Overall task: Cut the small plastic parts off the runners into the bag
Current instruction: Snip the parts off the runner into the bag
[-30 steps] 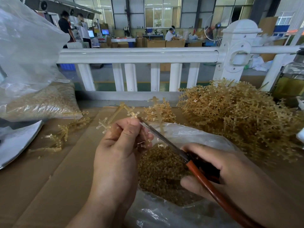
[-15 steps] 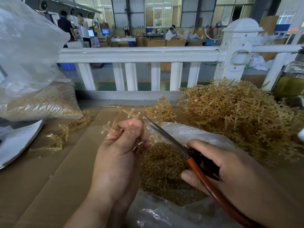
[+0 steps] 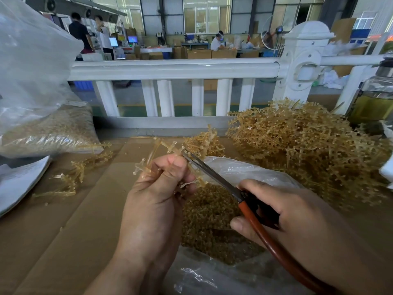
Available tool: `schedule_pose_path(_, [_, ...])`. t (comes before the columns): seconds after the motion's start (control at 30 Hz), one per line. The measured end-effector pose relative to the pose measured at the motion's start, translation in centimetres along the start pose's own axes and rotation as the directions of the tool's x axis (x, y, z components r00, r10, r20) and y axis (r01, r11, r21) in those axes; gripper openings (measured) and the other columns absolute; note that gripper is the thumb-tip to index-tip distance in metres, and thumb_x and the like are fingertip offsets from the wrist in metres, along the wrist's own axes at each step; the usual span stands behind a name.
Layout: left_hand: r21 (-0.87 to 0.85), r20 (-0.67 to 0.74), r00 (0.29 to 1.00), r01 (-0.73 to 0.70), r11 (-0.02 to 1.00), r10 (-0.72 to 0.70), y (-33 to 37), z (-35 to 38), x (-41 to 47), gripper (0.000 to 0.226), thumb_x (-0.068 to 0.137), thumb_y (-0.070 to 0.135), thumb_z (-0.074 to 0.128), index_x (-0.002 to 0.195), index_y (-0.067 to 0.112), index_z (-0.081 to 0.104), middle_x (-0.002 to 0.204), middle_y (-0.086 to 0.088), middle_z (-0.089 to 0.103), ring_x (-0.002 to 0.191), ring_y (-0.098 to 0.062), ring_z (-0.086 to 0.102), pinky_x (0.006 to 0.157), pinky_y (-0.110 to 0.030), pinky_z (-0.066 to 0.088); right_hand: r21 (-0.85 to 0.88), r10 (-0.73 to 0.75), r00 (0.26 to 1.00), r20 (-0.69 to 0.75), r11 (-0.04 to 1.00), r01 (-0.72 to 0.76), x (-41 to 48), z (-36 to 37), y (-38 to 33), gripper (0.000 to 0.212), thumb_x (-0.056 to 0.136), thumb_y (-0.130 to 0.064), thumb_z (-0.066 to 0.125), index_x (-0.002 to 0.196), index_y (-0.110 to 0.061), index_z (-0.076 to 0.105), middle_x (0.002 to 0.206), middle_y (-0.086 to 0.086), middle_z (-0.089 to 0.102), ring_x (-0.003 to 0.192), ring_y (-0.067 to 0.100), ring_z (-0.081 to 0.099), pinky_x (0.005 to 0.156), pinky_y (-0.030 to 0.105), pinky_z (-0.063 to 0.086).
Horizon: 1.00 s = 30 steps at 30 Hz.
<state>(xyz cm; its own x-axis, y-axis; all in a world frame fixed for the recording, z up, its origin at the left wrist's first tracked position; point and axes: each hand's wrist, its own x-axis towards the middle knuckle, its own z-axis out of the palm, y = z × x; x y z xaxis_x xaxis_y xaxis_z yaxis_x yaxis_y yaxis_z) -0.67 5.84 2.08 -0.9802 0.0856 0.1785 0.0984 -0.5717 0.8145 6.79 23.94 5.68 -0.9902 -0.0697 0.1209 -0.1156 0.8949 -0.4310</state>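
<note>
The runner [image 3: 170, 148] is translucent amber plastic, smooth and faintly glossy, like the heap of runners [image 3: 308, 150] on the right. The scissors [image 3: 223, 182] have dull grey metal blades and a smooth red-brown coated handle. The bag [image 3: 244, 169] is thin clear plastic film, crinkled and shiny. Under it lies matt brown cardboard [image 3: 63, 241]. The railing [image 3: 174, 70] behind wears glossy white paint
</note>
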Motion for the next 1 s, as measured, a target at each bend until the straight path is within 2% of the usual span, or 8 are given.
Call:
schedule_pose_path(0.13, [-0.006, -0.004, 1.0, -0.009, 1.0, 0.009, 0.0, 0.12, -0.04, 0.007, 0.071, 0.03, 0.075, 0.072, 0.026, 0.07, 0.071, 0.0, 0.061, 0.066, -0.01, 0.06, 0.062, -0.022, 0.052, 0.002, 0.006, 1.0, -0.006, 1.0, -0.006, -0.04, 0.0, -0.08, 0.061, 0.064, -0.087, 0.038, 0.118, -0.06, 0.03, 0.099, -0.025, 0.062, 0.091, -0.006, 0.057, 0.074, 0.021, 0.049])
schedule_pose_path(0.33, [-0.003, -0.005, 1.0, -0.002, 1.0, 0.002, 0.02, 0.11, -0.08, 0.006, 0.073, 0.029, 0.074, 0.073, 0.025, 0.07, 0.071, 0.0, 0.061, 0.066, -0.01, 0.06, 0.062, -0.021, 0.052, 0.003, -0.006, 1.0, 0.001, 1.0, 0.006, -0.03, -0.07, -0.12, 0.058, 0.067, -0.084, 0.042, 0.115, -0.051, 0.042, 0.098, -0.029, 0.059, 0.087, -0.005, 0.058, 0.078, 0.02, 0.046])
schedule_pose_path(0.47, [-0.012, -0.012, 1.0, 0.001, 1.0, -0.001, 0.01, 0.15, -0.04, 0.006, 0.079, 0.024, 0.071, 0.073, 0.025, 0.07, 0.072, -0.002, 0.06, 0.066, -0.012, 0.06, 0.062, -0.022, 0.052, 0.002, -0.003, 1.0, -0.001, 1.0, 0.003, -0.12, -0.16, -0.17, 0.059, 0.067, -0.085, 0.041, 0.118, -0.055, 0.036, 0.098, -0.027, 0.062, 0.089, -0.006, 0.059, 0.08, 0.02, 0.046])
schedule_pose_path(0.7, [-0.098, -0.01, 0.998, 0.055, 0.994, -0.056, 0.12, 0.27, 0.07, 0.012, 0.082, 0.018, 0.068, 0.072, 0.024, 0.072, 0.07, -0.002, 0.06, 0.063, -0.011, 0.059, 0.058, -0.022, 0.053, 0.004, 0.001, 1.0, -0.009, 1.0, -0.001, -0.06, -0.03, -0.29, 0.061, 0.064, -0.088, 0.04, 0.117, -0.06, 0.026, 0.102, -0.035, 0.058, 0.089, -0.011, 0.058, 0.078, 0.017, 0.048])
schedule_pose_path(0.9, [-0.125, -0.027, 0.997, 0.074, 0.989, -0.078, 0.05, 0.36, 0.21, 0.011, 0.081, 0.017, 0.069, 0.073, 0.022, 0.074, 0.068, -0.002, 0.061, 0.061, -0.01, 0.06, 0.055, -0.022, 0.053, 0.039, -0.009, 1.0, -0.012, 0.999, 0.009, -0.11, -0.07, -0.3, 0.057, 0.063, -0.088, 0.039, 0.114, -0.064, 0.029, 0.097, -0.033, 0.061, 0.084, -0.008, 0.061, 0.08, 0.019, 0.047])
schedule_pose_path(1.0, [-0.133, -0.023, 0.996, 0.08, 0.988, -0.084, 0.0, 0.28, 0.21, 0.007, 0.083, 0.015, 0.068, 0.078, 0.019, 0.071, 0.07, -0.002, 0.06, 0.062, -0.011, 0.059, 0.055, -0.022, 0.052, 0.045, -0.012, 1.0, -0.015, 0.999, 0.013, -0.11, -0.15, -0.18, 0.057, 0.065, -0.086, 0.044, 0.115, -0.06, 0.035, 0.094, -0.03, 0.062, 0.084, -0.006, 0.06, 0.08, 0.019, 0.046])
